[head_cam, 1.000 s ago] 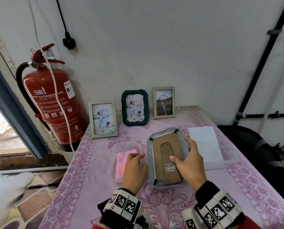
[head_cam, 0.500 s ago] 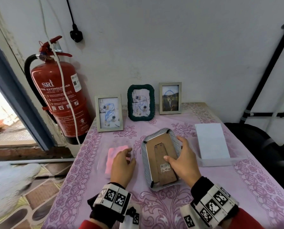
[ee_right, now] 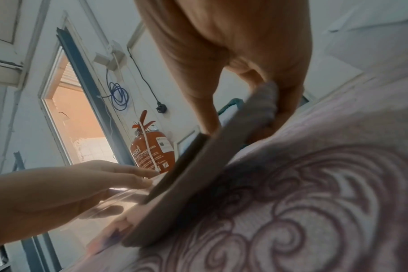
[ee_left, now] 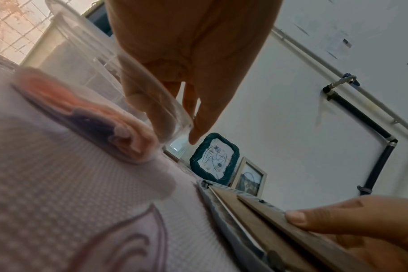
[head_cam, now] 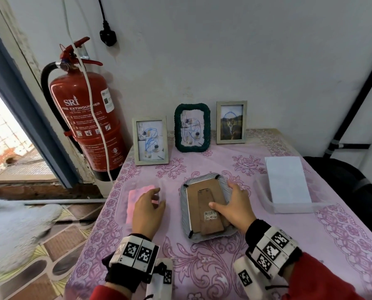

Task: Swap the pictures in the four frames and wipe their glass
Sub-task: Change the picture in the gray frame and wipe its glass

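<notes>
A silver-grey frame (head_cam: 206,204) lies face down on the table, its brown back and stand facing up. My right hand (head_cam: 235,204) grips it: the thumb lies on the stand and the fingers curl round the right edge (ee_right: 263,103). My left hand (head_cam: 150,204) hovers with relaxed fingers (ee_left: 156,114) inside a clear tray (head_cam: 121,213), just above a folded pink cloth (head_cam: 137,195); I cannot tell whether it touches the cloth. Three frames stand against the wall: a pale one (head_cam: 150,140), a green woven one (head_cam: 192,127) and another pale one (head_cam: 231,122), each with a scribbled picture.
A second clear tray (head_cam: 289,207) holding white paper (head_cam: 285,178) sits at the right of the table. A red fire extinguisher (head_cam: 87,122) hangs by the table's back left corner, beside an open doorway. A black bag (head_cam: 336,176) lies past the right edge.
My left hand has moved left, away from the grey frame's side and over the pink cloth in the tray. The right hand has kept its grip on the frame.
</notes>
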Motion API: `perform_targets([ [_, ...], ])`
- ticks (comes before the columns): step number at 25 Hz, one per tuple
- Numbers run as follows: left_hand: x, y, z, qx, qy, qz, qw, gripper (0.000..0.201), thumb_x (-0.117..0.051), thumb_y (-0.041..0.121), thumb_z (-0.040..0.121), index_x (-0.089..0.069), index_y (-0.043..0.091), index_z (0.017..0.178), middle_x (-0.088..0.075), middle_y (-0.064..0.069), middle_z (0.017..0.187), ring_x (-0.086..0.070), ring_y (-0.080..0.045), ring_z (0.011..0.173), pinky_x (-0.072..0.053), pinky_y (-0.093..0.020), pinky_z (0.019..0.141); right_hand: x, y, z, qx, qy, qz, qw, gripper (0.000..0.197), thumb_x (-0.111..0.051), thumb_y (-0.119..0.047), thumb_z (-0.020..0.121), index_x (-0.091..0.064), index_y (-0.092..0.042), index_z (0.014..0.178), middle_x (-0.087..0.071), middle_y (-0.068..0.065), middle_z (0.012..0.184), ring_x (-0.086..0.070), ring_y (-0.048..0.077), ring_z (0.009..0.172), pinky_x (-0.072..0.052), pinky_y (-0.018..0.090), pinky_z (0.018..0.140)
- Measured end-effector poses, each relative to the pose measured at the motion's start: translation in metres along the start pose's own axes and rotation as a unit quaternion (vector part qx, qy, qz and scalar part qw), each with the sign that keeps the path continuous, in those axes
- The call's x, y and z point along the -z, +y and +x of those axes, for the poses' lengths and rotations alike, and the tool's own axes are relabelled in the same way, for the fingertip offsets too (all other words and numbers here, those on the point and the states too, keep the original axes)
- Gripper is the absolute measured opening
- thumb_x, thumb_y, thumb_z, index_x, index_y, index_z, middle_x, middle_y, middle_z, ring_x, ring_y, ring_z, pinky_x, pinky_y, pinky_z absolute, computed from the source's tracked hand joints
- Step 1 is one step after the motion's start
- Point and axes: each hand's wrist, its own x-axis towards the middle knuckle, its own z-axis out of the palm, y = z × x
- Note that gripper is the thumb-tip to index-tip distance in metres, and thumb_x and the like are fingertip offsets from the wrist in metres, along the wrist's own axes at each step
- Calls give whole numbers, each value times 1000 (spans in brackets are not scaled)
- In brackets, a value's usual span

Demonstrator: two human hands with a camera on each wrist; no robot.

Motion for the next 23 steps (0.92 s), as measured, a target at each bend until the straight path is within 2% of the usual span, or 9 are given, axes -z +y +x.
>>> perform_targets([
  [3,-1,1,0,3,-2,5,1000,41,-60,13,88,-54,11,129,-65,-7,112,-55,-11,82,-36,-17,77,6,6,3,-26,-33,-51,998,80,-83,-36,66,-42,-7,129,-54,10,129,-50,26,119,-41,30,97],
  [6,-2,1,1,7,-6,7,1000,43,-59,13,89,-52,10,131,-64,-9,114,-56,-12,86,-38,-18,80,11,9,5,-39,-59,-24,997,80,-84,-34,65,-42,-8,128,-55,9,126,-53,23,115,-44,30,95],
  [8,-2,2,0,10,-14,8,1000,44,-60,13,88,-51,9,132,-62,-10,117,-58,-17,93,-42,-22,85,14,10,6,-34,-67,-21,997,79,-84,-32,66,-43,-7,128,-56,10,125,-53,23,115,-46,33,97],
  [10,-3,4,-2,7,-5,6,1000,48,-63,15,86,-50,9,132,-58,-10,122,-55,-21,109,-40,-28,95,20,11,5,-20,-79,-29,996,75,-83,-29,68,-45,-6,129,-57,11,124,-55,22,112,-46,30,94],
  [12,-1,9,-7,-21,36,-4,999,49,-67,15,83,-51,11,130,-51,-5,125,-47,-19,120,-34,-26,101,27,12,4,-10,-99,-32,995,73,-81,-24,71,-44,-5,132,-56,13,124,-55,22,109,-46,28,89],
  [15,-2,22,-17,-96,64,-36,993,39,-66,13,83,-58,17,121,-48,6,114,-48,-14,111,-41,-23,92,37,18,-1,-5,-138,-42,990,76,-80,-18,72,-41,-5,136,-55,4,107,-53,17,98,-44,25,81],
  [18,-11,30,-28,-119,-49,-33,991,32,-66,17,85,-58,19,115,-53,4,110,-54,-10,100,-43,-15,79,43,23,-7,3,-169,-78,983,83,-83,-21,68,-38,-11,138,-50,-1,99,-51,12,95,-40,20,80],
  [21,-21,28,-35,-75,-186,81,976,52,-68,29,83,-48,15,128,-46,-5,122,-50,-18,111,-42,-23,96,47,23,-11,16,-177,-99,979,86,-84,-25,67,-37,-15,139,-51,1,97,-50,9,84,-39,19,71],
  [23,-23,25,-37,-38,-213,116,969,69,-71,33,80,-38,12,136,-38,-10,127,-49,-25,117,-39,-30,103,49,24,-12,20,-180,-94,979,88,-85,-26,65,-37,-15,139,-52,3,100,-51,10,85,-41,20,76],
])
